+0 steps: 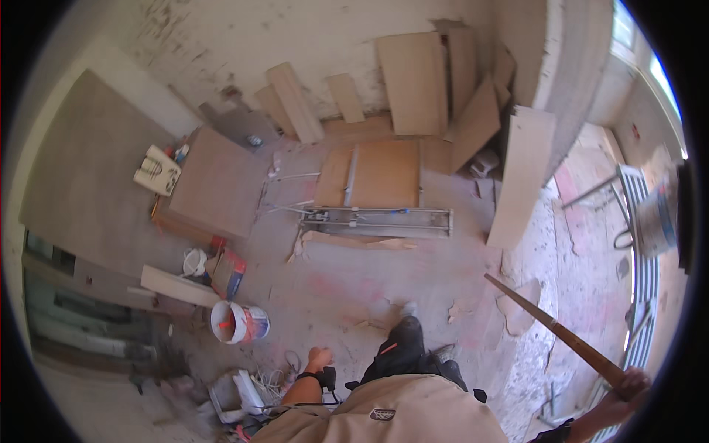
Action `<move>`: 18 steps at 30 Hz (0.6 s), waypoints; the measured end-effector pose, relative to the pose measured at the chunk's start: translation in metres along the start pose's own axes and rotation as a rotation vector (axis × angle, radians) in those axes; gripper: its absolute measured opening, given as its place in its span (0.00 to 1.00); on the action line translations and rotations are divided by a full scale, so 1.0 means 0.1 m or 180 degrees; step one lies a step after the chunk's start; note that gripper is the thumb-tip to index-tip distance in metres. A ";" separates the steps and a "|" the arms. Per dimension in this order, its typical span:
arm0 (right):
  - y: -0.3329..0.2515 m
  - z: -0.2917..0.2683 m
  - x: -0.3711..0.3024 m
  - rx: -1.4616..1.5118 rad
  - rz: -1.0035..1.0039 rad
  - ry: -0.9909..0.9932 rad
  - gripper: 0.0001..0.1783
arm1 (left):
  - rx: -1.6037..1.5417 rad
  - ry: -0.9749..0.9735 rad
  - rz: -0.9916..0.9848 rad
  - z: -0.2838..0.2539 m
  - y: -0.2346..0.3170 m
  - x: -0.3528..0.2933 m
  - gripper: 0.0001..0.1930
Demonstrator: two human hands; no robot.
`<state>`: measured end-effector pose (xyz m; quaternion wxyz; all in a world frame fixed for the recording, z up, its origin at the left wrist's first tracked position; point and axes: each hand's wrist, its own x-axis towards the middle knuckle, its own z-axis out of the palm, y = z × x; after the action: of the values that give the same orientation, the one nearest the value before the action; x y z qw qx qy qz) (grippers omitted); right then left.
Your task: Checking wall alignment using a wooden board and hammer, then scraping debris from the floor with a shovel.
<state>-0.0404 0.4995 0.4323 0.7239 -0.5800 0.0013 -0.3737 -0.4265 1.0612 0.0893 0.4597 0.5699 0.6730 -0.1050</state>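
Note:
My right hand (631, 385) is closed around the thick end of a long brown wooden stick (555, 330). The stick slants away to the left over the floor, its thin end pointing forward. Low in front of my body hangs my left hand (319, 359), small and slightly blurred. Its fingers look loosely bent and apart, with nothing seen in them. A dark band is on that wrist. A white bucket (233, 323) with something orange inside stands on the floor ahead of the left hand. Pale tangled cables (275, 382) lie beside that arm.
A tile cutter (378, 221) lies ahead, next to a tan tile (384, 173). Several cut tiles (412, 83) lean against the far wall. A tile-topped box (218, 181) stands left. At right are a slatted metal bench (645, 273), another bucket (656, 221) and a leaning plank-shaped tile (523, 177).

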 end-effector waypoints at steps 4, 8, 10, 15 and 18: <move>0.08 0.56 -0.25 -0.0385 0.0302 -0.0116 0.19 | -0.0668 -0.0539 -0.0190 0.10 -0.37 0.20 0.16; 0.81 0.54 -0.13 0.0530 0.0623 -0.1464 0.16 | -0.0775 -0.0877 -0.0294 -0.05 -0.05 0.42 0.17; 1.25 0.56 0.00 -0.3146 -0.2141 -0.1236 0.11 | -0.0377 -0.1069 -0.0009 -0.16 0.13 0.73 0.18; 0.39 2.57 -1.03 0.0076 0.0508 -0.1321 0.12 | -0.1296 -0.0086 0.0352 -0.93 0.40 1.11 0.16; 0.38 2.96 -1.14 0.0601 0.1027 -0.1353 0.18 | -0.1686 0.0134 0.0198 -1.22 0.12 1.31 0.15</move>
<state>0.0274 0.8116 0.4480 0.8089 -0.5676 -0.0931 -0.1221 -0.4671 1.2341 0.0650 0.5818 0.4522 0.6685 0.1008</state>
